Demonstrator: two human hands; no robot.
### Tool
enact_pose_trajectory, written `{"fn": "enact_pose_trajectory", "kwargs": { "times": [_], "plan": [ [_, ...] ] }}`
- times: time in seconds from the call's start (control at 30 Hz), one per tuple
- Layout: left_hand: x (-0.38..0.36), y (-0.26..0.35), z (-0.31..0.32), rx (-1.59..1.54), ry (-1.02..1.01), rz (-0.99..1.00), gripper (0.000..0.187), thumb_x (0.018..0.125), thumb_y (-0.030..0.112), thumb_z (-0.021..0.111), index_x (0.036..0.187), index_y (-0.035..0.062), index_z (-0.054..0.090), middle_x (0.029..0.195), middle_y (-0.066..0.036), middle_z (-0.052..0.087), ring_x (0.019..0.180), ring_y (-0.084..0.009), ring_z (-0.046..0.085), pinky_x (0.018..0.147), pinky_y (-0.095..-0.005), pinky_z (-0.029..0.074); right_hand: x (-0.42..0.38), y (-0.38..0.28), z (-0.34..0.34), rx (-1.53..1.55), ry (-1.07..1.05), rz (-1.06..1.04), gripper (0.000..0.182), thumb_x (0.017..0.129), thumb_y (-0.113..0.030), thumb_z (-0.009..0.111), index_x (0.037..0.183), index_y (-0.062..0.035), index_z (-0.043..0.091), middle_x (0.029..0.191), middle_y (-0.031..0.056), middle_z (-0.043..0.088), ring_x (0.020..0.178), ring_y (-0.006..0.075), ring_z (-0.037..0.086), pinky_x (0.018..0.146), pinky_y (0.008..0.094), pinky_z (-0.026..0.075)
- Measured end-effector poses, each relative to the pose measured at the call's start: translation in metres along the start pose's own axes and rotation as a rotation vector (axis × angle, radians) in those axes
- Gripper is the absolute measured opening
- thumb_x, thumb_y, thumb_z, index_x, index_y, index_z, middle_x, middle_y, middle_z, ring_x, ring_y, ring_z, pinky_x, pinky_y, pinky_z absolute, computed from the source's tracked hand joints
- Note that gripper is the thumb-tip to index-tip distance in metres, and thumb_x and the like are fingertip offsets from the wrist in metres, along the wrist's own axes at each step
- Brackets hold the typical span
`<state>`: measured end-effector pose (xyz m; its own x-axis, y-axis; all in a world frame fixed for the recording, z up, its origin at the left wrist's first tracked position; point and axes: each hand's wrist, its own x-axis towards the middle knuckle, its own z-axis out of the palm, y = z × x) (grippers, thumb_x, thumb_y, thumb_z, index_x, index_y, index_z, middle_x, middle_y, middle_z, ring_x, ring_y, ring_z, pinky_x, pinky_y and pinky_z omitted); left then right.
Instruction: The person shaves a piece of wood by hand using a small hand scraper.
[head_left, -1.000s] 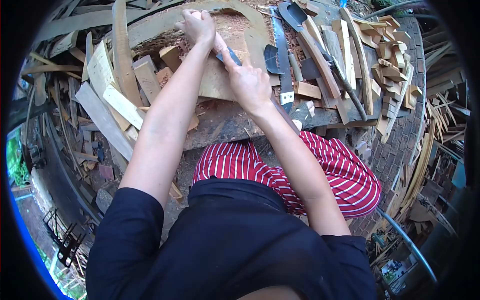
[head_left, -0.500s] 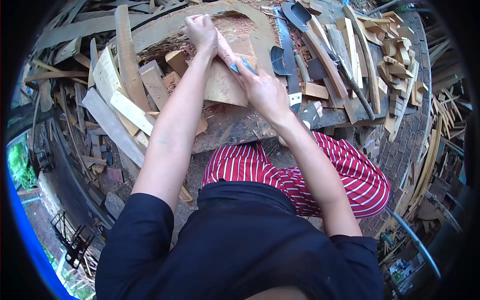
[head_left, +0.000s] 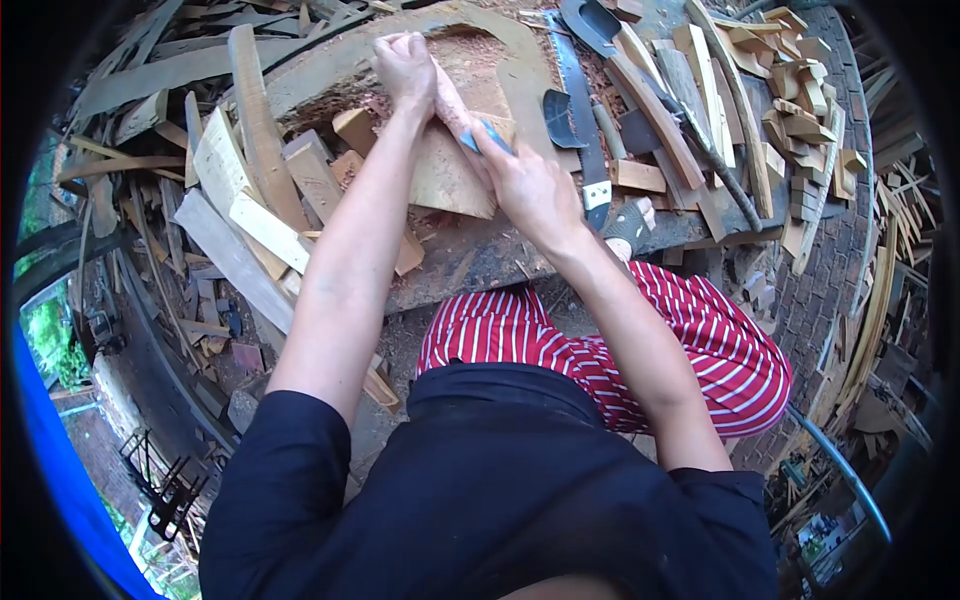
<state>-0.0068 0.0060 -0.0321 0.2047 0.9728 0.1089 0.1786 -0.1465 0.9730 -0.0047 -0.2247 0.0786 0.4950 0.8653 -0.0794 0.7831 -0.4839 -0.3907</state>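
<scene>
The right hand's (head_left: 537, 197) index finger is lying extended along a bluish blade (head_left: 490, 139), while its other fingers are curling underneath, clamping on a handle that the hand itself is hiding from me. The blade is sitting crosswise against a pinkish wooden stick (head_left: 455, 105); reading a clock centred there, with the person's body at six, the left hand (head_left: 405, 72) is at ten, its fingers bunched together in a fist on the stick's far end, though I cannot make out the fingertips. The stick is slanting from that fist down toward five, passing over a pale wood block (head_left: 450, 185) at seven. The left wrist is bending slightly over the wood, and the left arm is reaching almost straight, pointing between twelve and one from its dark sleeve (head_left: 290, 430). The right arm is bending a little at the elbow, its forearm aiming toward eleven, knuckles facing up. Farther out, a hollowed slab (head_left: 525, 75) is curving round from ten to two, with a saw (head_left: 575, 105) lying just beyond at two and a dark curved plate (head_left: 560, 118) resting right beside it. A foot (head_left: 628, 225) is planting itself at four, striped trousers (head_left: 700, 350) are spreading at five, long boards (head_left: 225, 245) are leaning together near eight, and small cut blocks (head_left: 800, 125) are heaping up at three.
</scene>
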Motion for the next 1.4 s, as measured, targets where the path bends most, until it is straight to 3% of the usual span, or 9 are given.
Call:
{"fn": "enact_pose_trajectory", "kwargs": {
  "times": [0.47, 0.67, 0.77, 0.83, 1.0, 1.07, 1.17, 1.23, 1.4],
  "plan": [
    [-0.004, 0.001, 0.0, 0.057, -0.025, -0.061, 0.042, 0.086, 0.028, 0.076, 0.111, 0.0024, 0.054, 0.112, -0.02, 0.053, 0.104, -0.0335, 0.056, 0.095, -0.045, 0.045, -0.005, 0.004, 0.003, -0.01, 0.038, -0.007, 0.044, 0.1, -0.034, 0.057, 0.144, -0.0291, 0.052, 0.079, 0.0215, 0.066, 0.067, 0.0421, 0.07, 0.057, 0.0519, 0.057],
    [0.006, -0.019, -0.001, -0.139, -0.14, -0.147, 0.044, 0.08, 0.023, 0.08, 0.109, 0.0024, 0.055, 0.111, -0.018, 0.053, 0.1, -0.031, 0.06, 0.089, -0.0425, 0.05, 0.008, 0.004, 0.011, 0.0, 0.063, -0.003, 0.045, 0.099, -0.023, 0.052, 0.144, -0.0316, 0.053, 0.082, 0.0199, 0.067, 0.068, 0.0407, 0.072, 0.057, 0.052, 0.058],
    [-0.003, 0.001, 0.001, -0.266, -0.16, -0.172, 0.035, 0.082, 0.015, 0.074, 0.107, 0.0008, 0.054, 0.107, -0.016, 0.055, 0.082, -0.0263, 0.065, 0.068, -0.0384, 0.057, -0.012, 0.008, 0.01, 0.012, 0.048, -0.001, 0.041, 0.102, -0.039, 0.051, 0.141, -0.0299, 0.055, 0.076, 0.0203, 0.067, 0.068, 0.0414, 0.072, 0.058, 0.0523, 0.058],
    [-0.004, 0.013, -0.001, -0.288, -0.163, -0.115, 0.03, 0.088, 0.01, 0.069, 0.109, 0.0008, 0.05, 0.098, -0.013, 0.058, 0.065, -0.0214, 0.066, 0.05, -0.033, 0.059, 0.003, -0.004, 0.008, 0.043, 0.025, 0.043, 0.042, 0.101, -0.033, 0.053, 0.142, -0.0304, 0.055, 0.082, 0.0217, 0.067, 0.071, 0.0423, 0.071, 0.062, 0.0529, 0.057],
    [-0.007, 0.017, -0.008, -0.415, -0.234, -0.234, 0.035, 0.093, 0.01, 0.065, 0.12, 0.0035, 0.044, 0.095, -0.014, 0.06, 0.062, -0.021, 0.067, 0.055, -0.0349, 0.06, 0.014, 0.0, 0.021, 0.084, 0.107, 0.03, 0.046, 0.1, -0.025, 0.054, 0.146, -0.0326, 0.052, 0.083, 0.0212, 0.065, 0.072, 0.0415, 0.07, 0.062, 0.0533, 0.057],
    [-0.006, 0.022, -0.005, -0.341, -0.264, -0.286, 0.031, 0.095, 0.013, 0.061, 0.119, 0.0043, 0.044, 0.094, -0.013, 0.061, 0.062, -0.0206, 0.067, 0.056, -0.0348, 0.058, -0.004, 0.001, 0.012, -0.02, 0.103, 0.022, 0.04, 0.102, -0.039, 0.052, 0.141, -0.0296, 0.055, 0.079, 0.0184, 0.068, 0.067, 0.0389, 0.072, 0.056, 0.0489, 0.059],
    [0.009, 0.019, -0.002, -0.305, -0.243, -0.361, 0.028, 0.093, 0.018, 0.062, 0.114, 0.0038, 0.049, 0.089, -0.012, 0.061, 0.06, -0.0201, 0.064, 0.054, -0.0344, 0.056, -0.022, 0.001, 0.008, -0.001, -0.02, 0.046, 0.049, 0.1, -0.024, 0.054, 0.148, -0.0319, 0.049, 0.082, 0.0213, 0.065, 0.069, 0.0407, 0.071, 0.058, 0.0507, 0.058],
    [0.009, 0.027, -0.008, -0.275, -0.154, -0.448, 0.024, 0.089, 0.021, 0.068, 0.1, 0.0038, 0.055, 0.077, -0.009, 0.059, 0.058, -0.0182, 0.061, 0.052, -0.0325, 0.055, -0.018, -0.005, 0.007, -0.005, -0.03, 0.02, 0.05, 0.099, -0.024, 0.055, 0.149, -0.0314, 0.048, 0.081, 0.0206, 0.065, 0.068, 0.0405, 0.071, 0.057, 0.0501, 0.058],
    [0.007, 0.026, -0.012, -0.325, -0.175, -0.503, 0.02, 0.087, 0.017, 0.071, 0.094, 0.005, 0.056, 0.068, -0.006, 0.056, 0.054, -0.0151, 0.058, 0.046, -0.0304, 0.053, 0.004, -0.017, 0.018, -0.037, 0.035, -0.006, 0.052, 0.098, -0.026, 0.057, 0.149, -0.0295, 0.047, 0.079, 0.0197, 0.065, 0.064, 0.04, 0.07, 0.055, 0.0494, 0.058]
  ]
}}
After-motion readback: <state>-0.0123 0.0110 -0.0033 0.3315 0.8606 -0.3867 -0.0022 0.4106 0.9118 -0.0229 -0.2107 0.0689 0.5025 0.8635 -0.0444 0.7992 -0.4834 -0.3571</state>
